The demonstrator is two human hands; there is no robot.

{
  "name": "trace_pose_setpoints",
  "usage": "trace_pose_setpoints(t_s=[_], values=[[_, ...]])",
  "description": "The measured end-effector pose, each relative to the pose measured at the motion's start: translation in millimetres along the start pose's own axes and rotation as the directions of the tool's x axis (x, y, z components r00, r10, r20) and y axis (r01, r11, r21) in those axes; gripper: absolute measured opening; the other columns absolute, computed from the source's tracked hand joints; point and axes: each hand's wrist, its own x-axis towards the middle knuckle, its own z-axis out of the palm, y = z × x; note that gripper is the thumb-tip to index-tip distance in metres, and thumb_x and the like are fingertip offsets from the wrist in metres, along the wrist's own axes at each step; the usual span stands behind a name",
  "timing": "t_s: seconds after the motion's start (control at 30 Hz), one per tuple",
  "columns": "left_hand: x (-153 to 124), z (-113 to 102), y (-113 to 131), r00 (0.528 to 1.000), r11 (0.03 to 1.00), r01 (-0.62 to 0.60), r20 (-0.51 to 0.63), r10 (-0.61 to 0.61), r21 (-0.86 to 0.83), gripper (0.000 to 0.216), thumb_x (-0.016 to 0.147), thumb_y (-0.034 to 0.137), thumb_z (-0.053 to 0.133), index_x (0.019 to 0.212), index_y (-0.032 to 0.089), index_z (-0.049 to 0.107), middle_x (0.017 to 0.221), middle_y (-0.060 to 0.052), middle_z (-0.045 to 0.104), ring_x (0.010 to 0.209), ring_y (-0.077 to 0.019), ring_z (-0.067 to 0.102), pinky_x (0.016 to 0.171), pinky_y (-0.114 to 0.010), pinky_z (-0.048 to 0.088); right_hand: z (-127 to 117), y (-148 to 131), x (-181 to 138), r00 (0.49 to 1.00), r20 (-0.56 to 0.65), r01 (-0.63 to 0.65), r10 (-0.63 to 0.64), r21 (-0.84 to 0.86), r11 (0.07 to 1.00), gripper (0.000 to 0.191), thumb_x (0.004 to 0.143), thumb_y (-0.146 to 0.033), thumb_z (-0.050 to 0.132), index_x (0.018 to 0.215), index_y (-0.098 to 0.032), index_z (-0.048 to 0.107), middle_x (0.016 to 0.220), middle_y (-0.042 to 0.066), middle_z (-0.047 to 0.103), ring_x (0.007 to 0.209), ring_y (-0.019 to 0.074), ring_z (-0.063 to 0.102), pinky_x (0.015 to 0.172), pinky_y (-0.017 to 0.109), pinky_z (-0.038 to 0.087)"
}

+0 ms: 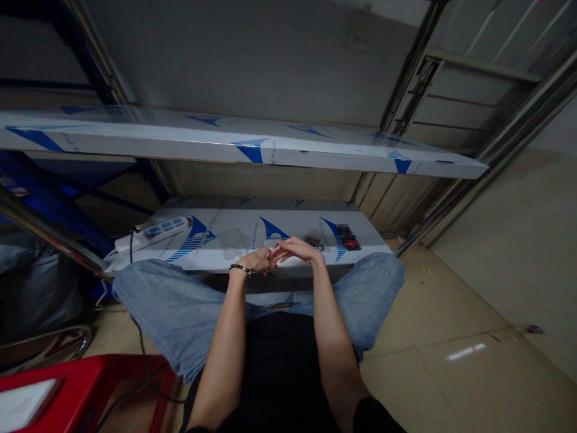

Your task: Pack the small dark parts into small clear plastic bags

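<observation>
Over the front edge of the lower shelf, my left hand (258, 261) is closed, with a dark beaded bracelet at its wrist. My right hand (294, 248) reaches across from the other side, its fingertips pressed together against the left fingers. Whatever sits between the fingertips is too small and hidden to name. Left of the hands lies a clear plastic bag (235, 242) on the shelf. Just beyond my right hand is a small heap of dark little parts (315, 239), apparently in clear plastic. A blurred-out black and red object (348, 238) lies further right.
A white power strip (153, 233) rests at the lower shelf's left end, its cable hanging down. The film-covered upper shelf (216, 135) crosses in front at a higher level. A red stool (90, 376) bearing a white block (27, 402) stands lower left.
</observation>
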Motion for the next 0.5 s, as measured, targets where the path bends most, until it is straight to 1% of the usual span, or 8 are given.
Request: trace_pose_setpoints(t_s=[0.07, 0.1, 0.13, 0.2, 0.23, 0.3, 0.37, 0.5], values=[[-1.2, -2.0, -8.0, 0.999, 0.999, 0.041, 0.028, -0.041, 0.001, 0.004, 0.056, 0.020, 0.061, 0.052, 0.018, 0.063, 0.046, -0.004, 0.059, 0.043, -0.0193, 0.055, 0.046, -0.028, 0.036, -13.0, 19.0, 5.7, 0.946, -0.324, -0.030, 0.001, -0.083, 0.996, 0.045, 0.097, -0.051, 0.055, 0.101, -0.010, 0.075, 0.096, 0.016, 0.077, 0.081, 0.0193, 0.074, 0.075, 0.030, 0.057], [-1.6, -3.6, -11.7, 0.999, 0.999, 0.049, 0.015, -0.049, 0.003, 0.005, 0.056, 0.020, 0.061, 0.053, 0.018, 0.063, 0.046, -0.003, 0.059, 0.044, -0.0190, 0.055, 0.047, -0.028, 0.036, -17.2, 29.7, 9.5, 0.858, -0.513, -0.080, -0.007, -0.147, 0.986, 0.036, 0.097, -0.041, 0.056, 0.101, -0.011, 0.075, 0.096, 0.015, 0.077, 0.081, 0.0191, 0.074, 0.075, 0.029, 0.056], [-1.3, -5.2, -14.9, 0.999, 0.999, 0.048, -0.013, -0.048, 0.005, 0.005, 0.057, 0.020, 0.060, 0.053, 0.018, 0.062, 0.046, -0.003, 0.059, 0.046, -0.0188, 0.055, 0.049, -0.028, 0.037, -19.8, 40.7, 13.6, 0.734, -0.678, -0.154, -0.025, -0.203, 0.967, 0.027, 0.095, -0.031, 0.058, 0.100, -0.011, 0.075, 0.097, 0.015, 0.077, 0.083, 0.0194, 0.074, 0.076, 0.028, 0.055], [1.2, -8.4, -19.4, 0.995, 1.000, 0.028, -0.092, -0.027, 0.010, 0.006, 0.061, 0.022, 0.060, 0.058, 0.017, 0.062, 0.050, -0.003, 0.061, 0.053, -0.0191, 0.057, 0.055, -0.028, 0.041, -20.4, 62.3, 22.2, 0.520, -0.851, -0.292, -0.074, -0.259, 0.921, 0.020, 0.090, -0.018, 0.060, 0.101, -0.012, 0.076, 0.099, 0.014, 0.077, 0.090, 0.0200, 0.073, 0.081, 0.027, 0.052], [3.5, -9.7, -20.9, 0.991, 1.000, 0.016, -0.131, -0.015, 0.010, 0.006, 0.063, 0.022, 0.060, 0.061, 0.017, 0.063, 0.054, -0.003, 0.063, 0.058, -0.0197, 0.060, 0.059, -0.028, 0.043, -19.1, 71.7, 26.6, 0.466, -0.880, -0.335, -0.094, -0.274, 0.901, 0.021, 0.088, -0.015, 0.060, 0.102, -0.013, 0.076, 0.099, 0.013, 0.077, 0.092, 0.0199, 0.072, 0.083, 0.026, 0.051], [8.6, -11.6, -23.1, 0.979, 1.000, -0.003, -0.202, 0.003, -0.001, 0.010, 0.064, 0.023, 0.060, 0.069, 0.017, 0.067, 0.064, -0.004, 0.069, 0.069, -0.0209, 0.065, 0.066, -0.028, 0.046, -14.9, 86.2, 35.2, 0.464, -0.877, -0.371, -0.127, -0.323, 0.871, 0.022, 0.087, -0.013, 0.061, 0.102, -0.015, 0.077, 0.098, 0.011, 0.077, 0.092, 0.0193, 0.071, 0.085, 0.026, 0.050], [12.9, -12.3, -25.9, 0.964, 1.000, -0.020, -0.264, 0.016, -0.010, 0.014, 0.065, 0.023, 0.062, 0.075, 0.016, 0.070, 0.071, -0.005, 0.072, 0.074, -0.0215, 0.067, 0.071, -0.029, 0.048, -10.4, 94.1, 43.2, 0.515, -0.840, -0.374, -0.173, -0.401, 0.836, 0.019, 0.087, -0.014, 0.064, 0.100, -0.016, 0.078, 0.096, 0.011, 0.077, 0.091, 0.0191, 0.070, 0.085, 0.025, 0.049], [16.4, -11.8, -34.2, 0.939, 0.999, -0.031, -0.341, 0.038, 0.025, 0.011, 0.067, 0.025, 0.066, 0.071, 0.016, 0.069, 0.068, -0.004, 0.071, 0.069, -0.0197, 0.066, 0.067, -0.028, 0.047, -3.8, 97.8, 53.1, 0.556, -0.804, -0.419, -0.213, -0.492, 0.764, 0.014, 0.085, -0.020, 0.071, 0.097, -0.017, 0.078, 0.098, 0.012, 0.076, 0.093, 0.0204, 0.067, 0.086, 0.027, 0.047]])
